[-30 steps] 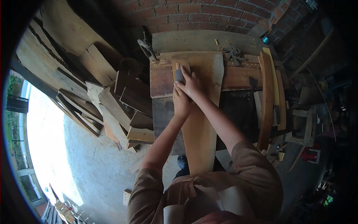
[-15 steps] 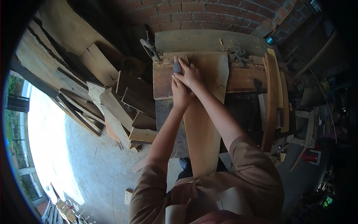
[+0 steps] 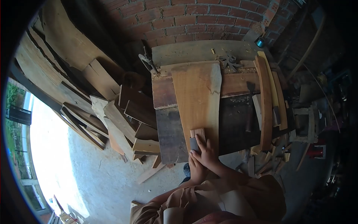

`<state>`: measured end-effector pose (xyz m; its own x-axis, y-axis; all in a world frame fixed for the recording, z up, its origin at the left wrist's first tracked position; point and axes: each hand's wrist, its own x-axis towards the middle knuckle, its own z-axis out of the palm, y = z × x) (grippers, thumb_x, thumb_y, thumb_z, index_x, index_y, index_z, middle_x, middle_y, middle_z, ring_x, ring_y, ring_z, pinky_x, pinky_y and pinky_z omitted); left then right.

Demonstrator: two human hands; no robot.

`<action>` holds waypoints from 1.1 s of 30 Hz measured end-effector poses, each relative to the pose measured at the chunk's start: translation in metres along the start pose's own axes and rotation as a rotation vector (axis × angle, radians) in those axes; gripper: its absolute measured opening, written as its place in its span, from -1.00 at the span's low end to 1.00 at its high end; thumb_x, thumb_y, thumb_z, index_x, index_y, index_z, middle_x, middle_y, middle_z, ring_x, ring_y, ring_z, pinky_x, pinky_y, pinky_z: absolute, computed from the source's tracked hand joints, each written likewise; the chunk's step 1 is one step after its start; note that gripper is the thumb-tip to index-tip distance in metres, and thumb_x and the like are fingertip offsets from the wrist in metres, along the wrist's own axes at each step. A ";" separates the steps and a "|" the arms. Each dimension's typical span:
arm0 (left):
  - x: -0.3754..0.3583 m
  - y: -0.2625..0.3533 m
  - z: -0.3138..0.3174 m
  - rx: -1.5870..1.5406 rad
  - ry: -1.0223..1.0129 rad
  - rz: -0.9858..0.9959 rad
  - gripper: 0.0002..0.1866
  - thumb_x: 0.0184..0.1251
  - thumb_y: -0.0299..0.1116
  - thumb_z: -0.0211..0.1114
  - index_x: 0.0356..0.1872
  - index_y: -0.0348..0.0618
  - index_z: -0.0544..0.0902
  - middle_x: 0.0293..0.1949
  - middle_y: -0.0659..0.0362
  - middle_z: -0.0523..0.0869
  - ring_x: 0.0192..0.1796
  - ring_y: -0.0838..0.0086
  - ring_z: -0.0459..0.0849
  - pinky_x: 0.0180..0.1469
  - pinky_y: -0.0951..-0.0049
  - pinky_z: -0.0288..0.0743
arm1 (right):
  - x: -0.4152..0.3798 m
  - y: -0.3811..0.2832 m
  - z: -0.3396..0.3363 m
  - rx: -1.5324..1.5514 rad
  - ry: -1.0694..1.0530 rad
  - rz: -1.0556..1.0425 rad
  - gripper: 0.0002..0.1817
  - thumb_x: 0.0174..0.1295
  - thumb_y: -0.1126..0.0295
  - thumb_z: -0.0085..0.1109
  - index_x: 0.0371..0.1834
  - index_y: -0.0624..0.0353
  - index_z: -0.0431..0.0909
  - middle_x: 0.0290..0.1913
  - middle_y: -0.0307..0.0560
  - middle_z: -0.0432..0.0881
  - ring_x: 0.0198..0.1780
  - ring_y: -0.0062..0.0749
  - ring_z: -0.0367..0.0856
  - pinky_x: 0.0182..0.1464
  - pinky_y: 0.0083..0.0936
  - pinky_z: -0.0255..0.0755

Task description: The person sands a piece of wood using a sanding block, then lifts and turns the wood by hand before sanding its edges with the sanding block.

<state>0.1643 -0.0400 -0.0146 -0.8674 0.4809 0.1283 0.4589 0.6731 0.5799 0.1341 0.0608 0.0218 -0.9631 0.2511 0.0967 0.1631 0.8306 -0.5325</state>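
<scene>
A wooden sanding block (image 3: 198,133) with grey sandpaper (image 3: 194,144) around it lies flat on a long, pale brown board (image 3: 197,93), towards the board's near end. My right hand (image 3: 207,154) grips the block from above, with fingers stretched along its top. Just behind and below, my left hand (image 3: 197,170) is closed against the near end of the block, its fingers partly covered by the right hand. The board tapers towards me and rests across the dark workbench (image 3: 167,130).
A clamp (image 3: 147,59) stands at the bench's left back corner. Curved wooden pieces (image 3: 265,104) and a dark, long-handled tool (image 3: 250,106) lie on the right. A metal part (image 3: 230,62) sits among shavings. Offcuts (image 3: 119,115) are stacked at left, before a brick wall (image 3: 194,20).
Both hands have drawn the sanding block from the board's far end back towards my body. The board stays in place on the bench, and the view has shifted slightly.
</scene>
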 end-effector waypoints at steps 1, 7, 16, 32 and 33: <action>0.002 -0.002 0.004 -0.070 0.011 -0.030 0.14 -0.09 -0.04 0.40 0.23 -0.66 -0.17 0.22 -0.46 -0.01 0.26 -0.28 0.09 0.26 0.04 0.09 | 0.005 0.001 0.000 0.044 0.001 -0.004 -0.17 -0.03 0.04 0.23 0.35 -0.09 0.11 -0.26 0.19 0.32 -0.37 0.00 0.44 -0.33 -0.23 0.40; 0.200 -0.025 -0.003 -0.302 0.119 -0.037 0.14 -0.12 -0.17 0.43 0.26 -0.58 -0.21 0.24 -0.38 0.03 0.26 -0.21 0.11 0.27 0.10 0.07 | 0.197 0.029 0.003 0.077 0.005 0.099 -0.20 -0.05 0.01 0.22 0.34 -0.30 0.11 -0.14 0.22 0.37 -0.20 0.08 0.51 -0.19 -0.20 0.44; 0.274 -0.038 0.001 -0.308 0.102 0.004 0.15 -0.14 -0.19 0.44 0.27 -0.56 -0.23 0.24 -0.40 -0.01 0.28 -0.20 0.06 0.30 0.11 0.01 | 0.265 0.038 -0.005 0.010 0.004 0.173 -0.21 -0.02 -0.05 0.17 0.34 -0.26 0.11 -0.16 0.15 0.40 -0.18 0.01 0.51 -0.17 -0.24 0.43; 0.224 -0.025 0.008 -0.213 -0.035 0.149 0.19 -0.16 -0.09 0.45 0.26 -0.58 -0.22 0.24 -0.37 0.00 0.28 -0.21 0.07 0.28 0.09 0.05 | 0.201 0.049 -0.020 0.048 0.114 0.235 -0.20 -0.07 -0.02 0.24 0.32 -0.31 0.15 -0.21 0.20 0.44 -0.26 0.08 0.54 -0.25 -0.20 0.45; 0.267 -0.028 0.012 -0.189 -0.014 0.136 0.18 -0.16 -0.13 0.45 0.27 -0.57 -0.22 0.25 -0.36 0.01 0.27 -0.20 0.08 0.28 0.09 0.06 | 0.245 0.063 -0.012 0.011 0.171 0.205 -0.20 -0.10 -0.04 0.24 0.30 -0.25 0.19 -0.20 0.16 0.44 -0.26 0.01 0.53 -0.25 -0.24 0.46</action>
<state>-0.0784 0.0762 -0.0066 -0.7966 0.5686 0.2052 0.5263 0.4852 0.6983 -0.0886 0.1804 0.0225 -0.8599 0.4948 0.1257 0.3481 0.7483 -0.5647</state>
